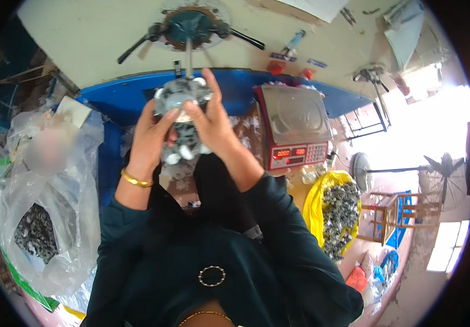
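A small plush toy (185, 143), mottled grey and black with white paws, is between my hands in front of a pale machine. My left hand (149, 133) grips its left side, with the thumb pressed on a pale grey and cream patch. From the right, my right hand (214, 126) grips it too; its thumb meets the same patch and its index finger points up along the side. A thin metal tube (189, 57) comes out of the machine's round port (189, 28) and reaches the toy's upper end. Whether the tube enters the toy is hidden.
A red digital scale (296, 117) stands right of my hands. A yellow bag (314, 204) of mottled plush pieces lies lower right; a clear plastic bag (77, 234) with similar pieces stands left. Black handles (246, 39) flank the port. Red knobs (277, 66) sit on the panel.
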The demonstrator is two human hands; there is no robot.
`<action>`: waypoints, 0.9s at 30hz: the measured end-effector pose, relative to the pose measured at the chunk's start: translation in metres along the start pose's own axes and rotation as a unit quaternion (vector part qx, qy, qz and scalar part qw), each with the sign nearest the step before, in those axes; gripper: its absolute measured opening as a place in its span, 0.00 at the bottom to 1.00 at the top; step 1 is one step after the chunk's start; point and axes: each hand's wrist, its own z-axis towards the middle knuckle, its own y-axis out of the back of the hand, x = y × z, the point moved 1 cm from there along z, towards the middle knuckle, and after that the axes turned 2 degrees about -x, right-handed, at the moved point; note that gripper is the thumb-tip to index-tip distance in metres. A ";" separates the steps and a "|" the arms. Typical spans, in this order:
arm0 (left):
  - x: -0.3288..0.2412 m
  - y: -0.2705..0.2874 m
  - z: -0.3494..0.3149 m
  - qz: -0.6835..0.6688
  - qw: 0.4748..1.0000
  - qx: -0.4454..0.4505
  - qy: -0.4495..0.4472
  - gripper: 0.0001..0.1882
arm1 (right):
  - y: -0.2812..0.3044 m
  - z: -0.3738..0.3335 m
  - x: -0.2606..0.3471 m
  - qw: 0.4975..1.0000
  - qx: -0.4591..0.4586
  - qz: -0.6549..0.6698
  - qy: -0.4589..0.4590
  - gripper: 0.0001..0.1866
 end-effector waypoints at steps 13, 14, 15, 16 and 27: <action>0.039 0.021 -0.059 0.008 0.996 0.089 0.021 0.22 | 0.165 -0.041 -0.005 0.930 -0.087 -0.349 0.077 0.57; 0.045 0.030 -0.061 0.002 0.997 0.067 0.045 0.17 | 0.197 -0.039 -0.018 0.976 -0.170 -0.133 0.043 0.56; 0.049 0.034 -0.061 0.014 0.997 0.067 0.047 0.16 | 0.226 -0.042 -0.020 0.972 -0.231 -0.036 -0.001 0.55; 0.051 0.033 -0.059 0.027 0.996 0.072 0.049 0.15 | 0.270 -0.048 -0.039 0.953 -0.247 -0.150 0.086 0.56; 0.081 0.046 -0.065 0.055 0.990 0.055 0.118 0.10 | 0.292 -0.189 -0.066 0.838 -0.376 -0.384 -0.099 0.57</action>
